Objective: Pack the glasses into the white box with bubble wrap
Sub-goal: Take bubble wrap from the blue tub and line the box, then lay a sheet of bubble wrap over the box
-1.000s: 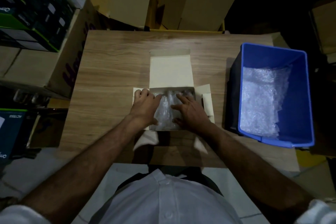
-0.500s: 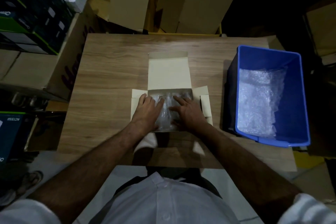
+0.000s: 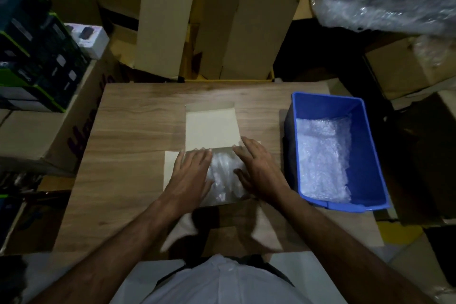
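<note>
The white box (image 3: pixel 212 126) lies open in the middle of the wooden table, its lid flap folded back away from me. Bubble wrap (image 3: pixel 223 177) fills the box and hides whatever sits under it; no glasses show. My left hand (image 3: pixel 191 176) rests flat on the left half of the box with straight fingers reaching the far rim. My right hand (image 3: pixel 257 168) lies flat over the right side, fingers spread across the right flap and the wrap.
A blue plastic bin (image 3: pixel 370 155) holding more bubble wrap (image 3: pixel 323 158) stands on the table just right of the box. Cardboard cartons (image 3: pixel 214 27) crowd behind the table. Stacked dark boxes (image 3: pixel 37 52) stand at the left.
Both hands have slid forward and outward over the box, the right one now reaching the right flap. The camera view has tilted up and back.
</note>
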